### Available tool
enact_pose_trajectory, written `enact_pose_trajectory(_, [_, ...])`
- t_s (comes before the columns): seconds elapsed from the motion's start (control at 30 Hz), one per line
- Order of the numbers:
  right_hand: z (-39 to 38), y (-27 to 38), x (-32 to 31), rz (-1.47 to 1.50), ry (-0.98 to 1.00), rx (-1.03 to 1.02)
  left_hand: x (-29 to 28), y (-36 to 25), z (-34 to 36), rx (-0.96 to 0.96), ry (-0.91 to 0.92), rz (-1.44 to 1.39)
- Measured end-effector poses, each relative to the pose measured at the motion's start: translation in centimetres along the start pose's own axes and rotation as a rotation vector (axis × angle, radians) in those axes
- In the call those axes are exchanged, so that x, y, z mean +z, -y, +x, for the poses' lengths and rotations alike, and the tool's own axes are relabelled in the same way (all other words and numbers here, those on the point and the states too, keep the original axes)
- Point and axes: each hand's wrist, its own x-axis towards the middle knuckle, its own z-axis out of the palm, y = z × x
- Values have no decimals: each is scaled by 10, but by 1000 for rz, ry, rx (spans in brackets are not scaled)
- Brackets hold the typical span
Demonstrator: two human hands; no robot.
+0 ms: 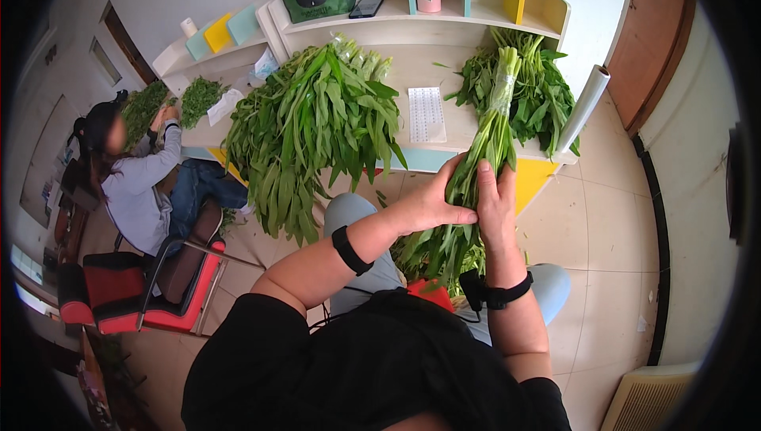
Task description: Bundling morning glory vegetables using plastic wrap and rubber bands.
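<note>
Pale walls [690, 122] all round, and there's a brown door [654, 27] beyond the tabletop's [460, 126] far right corner! Cream floor tiles [618, 225] spread past the right edge to dark skirting [652, 249]; a low shelf [388, 15] lines the back edge, a red-and-black chair [194, 308] off the near left corner.

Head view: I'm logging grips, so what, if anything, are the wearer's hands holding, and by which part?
The left hand and right hand hold a bundle of greens by its leafy part, below the wrapped stems in the picture.

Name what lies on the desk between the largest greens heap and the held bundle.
The head view shows a white printed sheet, a small green scrap beyond it.
</note>
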Motion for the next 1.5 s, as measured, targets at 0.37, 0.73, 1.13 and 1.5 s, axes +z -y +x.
enact_pose_trajectory(0.37, [8, 2, -30, -262, 98, -34, -102, -98, 18, -212, -363, 37])
enact_pose_trajectory(0.73, [-1, -22, -63, -66, 147, 327, -265, -85, 43, -507, -489, 441])
enact_pose_trajectory(1.13, [4, -42, -91, -58, 61, 381, -305, -17, 89, -492, -531, 1263])
enact_pose_trajectory(1.5, [9, -49, -91, -60, 83, 419, -261, -27, 89, -601, -488, 1656])
